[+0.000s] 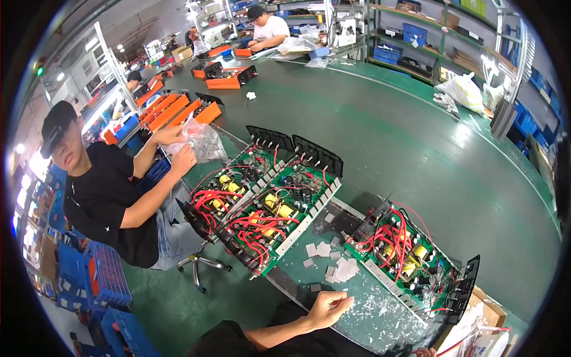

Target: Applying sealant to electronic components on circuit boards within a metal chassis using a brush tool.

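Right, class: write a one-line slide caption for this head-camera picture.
Left hand pinching a small grey pad beside a wired circuit board on a green workbench.

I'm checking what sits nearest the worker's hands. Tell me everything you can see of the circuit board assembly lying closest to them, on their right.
The circuit board assembly is a green board crowded with red wires, yellow coils and dark components. A pale metal strip runs along its near edge, and black slotted end panels stand at both ends. It lies flat and slanted on the green table, beside small grey pads. The left hand rests close by without touching it.
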### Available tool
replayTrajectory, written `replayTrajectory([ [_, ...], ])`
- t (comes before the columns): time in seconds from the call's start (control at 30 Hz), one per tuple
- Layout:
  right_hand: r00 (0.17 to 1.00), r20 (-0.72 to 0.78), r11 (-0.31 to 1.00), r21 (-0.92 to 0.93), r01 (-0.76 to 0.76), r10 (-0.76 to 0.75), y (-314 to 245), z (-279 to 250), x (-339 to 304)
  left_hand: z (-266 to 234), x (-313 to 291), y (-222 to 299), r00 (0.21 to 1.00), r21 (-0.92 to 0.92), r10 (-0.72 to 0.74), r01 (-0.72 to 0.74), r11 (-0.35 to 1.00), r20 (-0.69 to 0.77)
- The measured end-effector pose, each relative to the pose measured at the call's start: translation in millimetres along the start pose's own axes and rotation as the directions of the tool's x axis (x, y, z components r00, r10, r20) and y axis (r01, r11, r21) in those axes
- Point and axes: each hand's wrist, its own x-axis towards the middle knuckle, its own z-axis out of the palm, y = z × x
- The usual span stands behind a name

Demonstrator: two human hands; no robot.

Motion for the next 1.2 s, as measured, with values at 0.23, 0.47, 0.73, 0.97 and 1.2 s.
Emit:
replayTrajectory([
  [0.23, 0.999, -0.007, 0.997, 0.053, -0.053, 0.054, -15.9, 5.3, 4.8, 1.1, 0.4, -5.0, 1.0, -0.015, 0.019, -0.019, 1.0, -0.008],
  [0.47, 0.992, -0.039, 0.992, 0.015, -0.123, 0.124, -21.1, 5.2, 3.6, 2.6, 1.6, 5.4, 1.0, 0.014, 0.022, -0.022, 1.0, -0.008],
  [0.73, 0.998, -0.02, 0.998, 0.009, -0.067, 0.067, -10.3, 1.2, 3.0, 2.2, -0.8, 0.6, 1.0, 0.037, -0.018, 0.018, 0.999, -0.007],
  [0.97, 0.998, 0.011, 0.998, 0.008, -0.061, 0.061, -9.5, 2.0, 0.6, 4.3, 2.0, 3.4, 1.0, 0.079, 0.019, -0.019, 0.997, 0.001],
  [1.2, 0.995, 0.004, 0.995, -0.015, -0.102, 0.102, -21.2, 1.4, 6.3, 2.3, 1.7, 1.8, 1.0, 0.058, -0.002, 0.002, 0.998, -0.001],
])
